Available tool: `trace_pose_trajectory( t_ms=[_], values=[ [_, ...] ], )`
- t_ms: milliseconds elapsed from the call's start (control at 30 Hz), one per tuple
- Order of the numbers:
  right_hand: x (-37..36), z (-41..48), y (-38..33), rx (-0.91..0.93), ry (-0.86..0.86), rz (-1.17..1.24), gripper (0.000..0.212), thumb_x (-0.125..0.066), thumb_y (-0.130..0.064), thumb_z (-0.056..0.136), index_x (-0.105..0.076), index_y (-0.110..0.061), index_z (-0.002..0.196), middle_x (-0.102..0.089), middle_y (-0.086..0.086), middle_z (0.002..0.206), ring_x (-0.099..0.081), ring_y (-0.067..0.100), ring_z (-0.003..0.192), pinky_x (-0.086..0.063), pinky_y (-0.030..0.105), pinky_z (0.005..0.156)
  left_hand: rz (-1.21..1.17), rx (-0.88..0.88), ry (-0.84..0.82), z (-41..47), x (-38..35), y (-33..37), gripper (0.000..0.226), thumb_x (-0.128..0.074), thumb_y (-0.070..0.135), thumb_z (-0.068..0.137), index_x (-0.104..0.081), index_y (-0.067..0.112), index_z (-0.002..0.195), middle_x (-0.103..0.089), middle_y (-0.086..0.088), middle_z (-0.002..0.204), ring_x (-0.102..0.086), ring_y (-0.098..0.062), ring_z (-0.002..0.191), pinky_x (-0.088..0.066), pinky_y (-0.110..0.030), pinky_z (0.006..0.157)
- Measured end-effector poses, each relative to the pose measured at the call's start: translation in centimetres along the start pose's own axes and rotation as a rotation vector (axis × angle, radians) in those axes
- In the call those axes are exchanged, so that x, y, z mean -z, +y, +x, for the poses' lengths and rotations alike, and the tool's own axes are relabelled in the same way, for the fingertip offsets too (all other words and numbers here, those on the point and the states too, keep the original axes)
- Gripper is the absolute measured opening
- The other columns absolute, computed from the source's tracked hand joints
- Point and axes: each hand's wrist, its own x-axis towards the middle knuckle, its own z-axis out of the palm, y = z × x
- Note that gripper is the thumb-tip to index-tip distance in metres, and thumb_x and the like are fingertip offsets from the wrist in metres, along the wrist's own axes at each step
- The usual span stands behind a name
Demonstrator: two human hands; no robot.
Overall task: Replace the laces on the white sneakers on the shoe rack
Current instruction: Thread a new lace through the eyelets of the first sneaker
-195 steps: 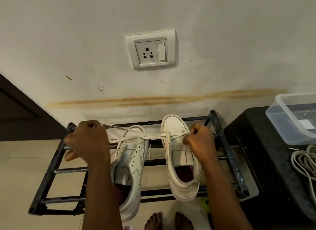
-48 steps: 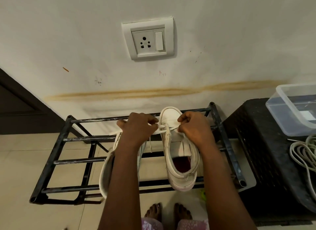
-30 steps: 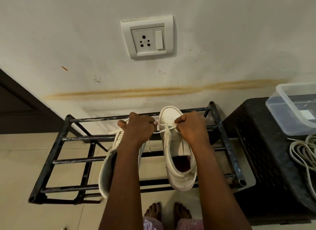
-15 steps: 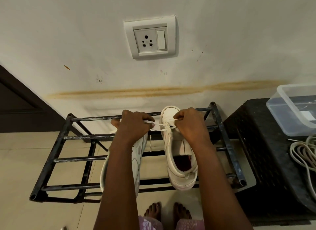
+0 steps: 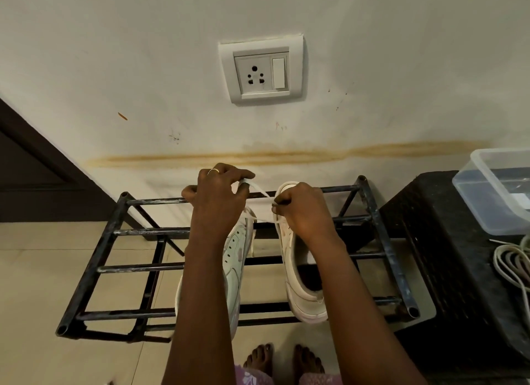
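Right now L hand point(image 5: 218, 204) pinches the flat white lace point(image 5: 258, 188) taut, and R hand point(image 5: 305, 210) pinches it at the toe-end of the right sneaker point(image 5: 301, 298), prob. to thread w/o slack. It and the left sneaker point(image 5: 236, 250) sit on the shoe rack point(image 5: 137, 231).

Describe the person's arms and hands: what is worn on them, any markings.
The left forearm and right forearm are bare down to the frame's edge: no sleeves, watch, bracelets or gloves show. The left hand wears a thin gold-coloured metal ring on one finger. The right hand shows no ring on its visible side. No markings stand out.
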Motion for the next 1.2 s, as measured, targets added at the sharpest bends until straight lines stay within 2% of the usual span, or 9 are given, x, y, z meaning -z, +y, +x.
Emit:
trace_pose_trajectory(
  t_ms=[100,200,300,400,467,600,733,933,1200],
  values=[
    [0.6,0.0,0.3,-0.015,0.060,0.165,0.020,-0.068,-0.017,0.085,-0.073,-0.014,0.103,-0.071,0.005,0.104,-0.060,0.010,0.083,-0.036,0.007,0.058,-0.029,0.060,-0.028,0.5,-0.3,-0.9,0.028,-0.065,0.016,0.084,-0.067,0.026,0.110,-0.054,0.002,0.113,-0.051,-0.020,0.106,-0.037,-0.036,0.090],
    [1.1,-0.2,0.1,-0.001,0.133,0.341,0.019,-0.069,-0.011,0.082,-0.073,-0.008,0.100,-0.072,0.004,0.097,-0.061,0.006,0.081,-0.038,-0.002,0.062,-0.124,0.087,-0.054,0.4,-0.3,-0.8,0.017,-0.073,0.015,0.078,-0.066,0.017,0.093,-0.058,0.000,0.092,-0.054,-0.016,0.080,-0.037,-0.020,0.070],
    [1.6,-0.3,-0.3,-0.017,0.189,0.579,0.014,-0.070,-0.008,0.079,-0.074,-0.008,0.092,-0.072,0.003,0.086,-0.060,0.003,0.069,-0.045,0.009,0.066,-0.277,0.143,-0.248,0.0,-0.2,0.1,0.009,-0.073,0.021,0.079,-0.066,0.015,0.077,-0.067,0.000,0.071,-0.063,-0.010,0.064,-0.042,-0.013,0.059],
    [2.2,-0.3,-0.5,-0.057,0.258,0.700,0.014,-0.068,-0.007,0.078,-0.075,-0.009,0.090,-0.066,-0.006,0.071,-0.057,0.000,0.062,-0.044,0.020,0.064,-0.328,0.120,-0.434,-0.5,-0.9,1.0,0.006,-0.070,0.016,0.082,-0.074,0.015,0.086,-0.073,-0.002,0.081,-0.068,-0.008,0.072,-0.049,-0.016,0.067],
    [2.6,-0.3,-0.8,-0.051,0.315,0.726,0.013,-0.068,-0.008,0.078,-0.076,-0.010,0.088,-0.062,-0.013,0.064,-0.054,-0.003,0.057,-0.044,0.023,0.066,-0.225,0.070,-0.456,-0.5,-1.5,1.4,0.021,-0.068,0.013,0.084,-0.073,0.013,0.104,-0.072,-0.004,0.098,-0.065,-0.010,0.088,-0.043,-0.002,0.067],
    [3.4,-0.8,-1.6,-0.013,0.388,0.789,0.010,-0.068,-0.008,0.078,-0.075,-0.015,0.074,-0.067,-0.011,0.067,-0.057,-0.002,0.059,-0.050,0.027,0.073,-0.257,0.065,-0.435,-0.5,-2.4,2.0,0.033,-0.067,0.019,0.086,-0.066,0.015,0.118,-0.068,-0.007,0.114,-0.062,-0.011,0.104,-0.036,0.002,0.070],
    [4.2,-0.9,-1.9,-0.002,0.412,0.841,0.010,-0.067,-0.009,0.080,-0.075,-0.013,0.084,-0.066,-0.009,0.067,-0.054,-0.003,0.047,-0.042,0.012,0.048,-0.519,0.030,-0.329,-0.7,-3.2,3.0,0.020,-0.067,0.020,0.085,-0.073,0.016,0.104,-0.073,0.000,0.094,-0.060,0.005,0.078,-0.040,0.000,0.065],
    [4.7,-0.7,-1.1,-0.115,0.557,0.995,0.008,-0.069,-0.009,0.079,-0.074,-0.015,0.081,-0.065,-0.007,0.063,-0.051,0.000,0.050,-0.040,0.018,0.054,-0.789,0.084,-0.341,-0.6,-3.6,2.4,0.018,-0.060,0.010,0.089,-0.069,0.025,0.084,-0.067,0.009,0.063,-0.060,0.000,0.073,-0.047,-0.018,0.076],
    [5.6,-0.6,1.2,-0.281,0.712,1.234,0.016,-0.068,-0.005,0.080,-0.066,-0.013,0.066,-0.060,0.002,0.061,-0.047,0.007,0.046,-0.034,0.018,0.042,-0.756,0.121,-0.403,-0.1,-2.5,1.1,0.025,-0.044,0.006,0.097,-0.059,0.012,0.078,-0.065,0.004,0.072,-0.054,0.001,0.069,-0.040,-0.004,0.064]
  ],
)
